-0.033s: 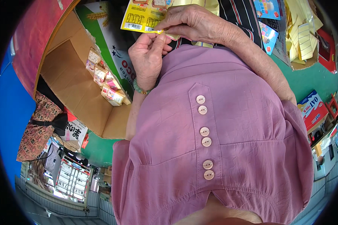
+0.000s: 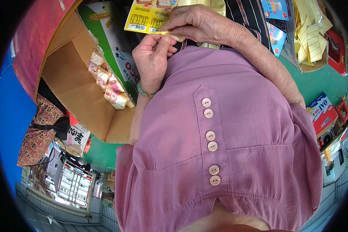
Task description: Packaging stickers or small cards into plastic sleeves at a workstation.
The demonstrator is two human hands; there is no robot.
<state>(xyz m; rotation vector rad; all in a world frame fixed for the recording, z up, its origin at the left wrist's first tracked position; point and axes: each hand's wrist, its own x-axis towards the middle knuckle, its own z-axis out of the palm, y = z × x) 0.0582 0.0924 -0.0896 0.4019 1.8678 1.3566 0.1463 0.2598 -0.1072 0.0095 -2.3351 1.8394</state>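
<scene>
At the top middle, a yellow printed packaging sheet lies over my lap, where striped black cloth shows. My right hand comes across from the right, with thumb and fingers pinched at the sheet's lower edge. Just below it, my left hand, with a green bead bracelet on its wrist, has thumb and forefinger pressed together on the same edge. The fingertips of both hands nearly meet there. Whatever small part lies between them is hidden.
To the left stands an open cardboard box holding several small wrapped packets. Another box at the upper right holds yellow strips, beside blue printed packets. A red and blue carton sits far right on the green floor.
</scene>
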